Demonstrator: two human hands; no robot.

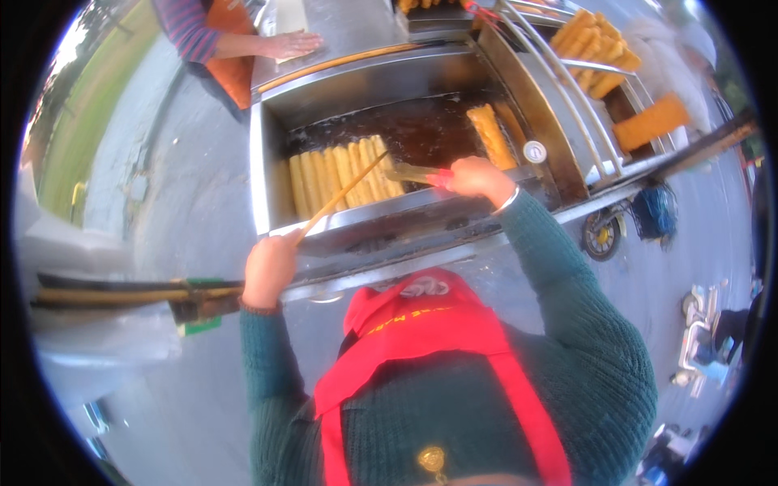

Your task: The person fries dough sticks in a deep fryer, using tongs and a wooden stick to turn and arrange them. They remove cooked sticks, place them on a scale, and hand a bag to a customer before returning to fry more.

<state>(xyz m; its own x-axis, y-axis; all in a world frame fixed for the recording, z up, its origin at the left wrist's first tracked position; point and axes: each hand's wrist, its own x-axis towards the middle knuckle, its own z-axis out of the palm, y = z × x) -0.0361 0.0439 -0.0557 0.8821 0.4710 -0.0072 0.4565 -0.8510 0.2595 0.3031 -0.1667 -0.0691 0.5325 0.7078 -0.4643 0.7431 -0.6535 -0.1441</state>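
Note:
My left hand is closed around a long wooden stick that slants over the near wall of a metal frying vat. Its far tip is above a row of several pale golden fried dough sticks, lying side by side in dark oil. In my right hand are metal tongs with red grips, their jaws beside the right end of that row. Whether the jaws touch the dough is unclear. A browner dough piece floats at the vat's right, beyond my right hand.
Across the vat, another person's hand rests on a metal worktop. To the right stands a wire rack with stacked fried dough sticks and a flat fried piece. A round lid-like disc sits at the vat's right edge.

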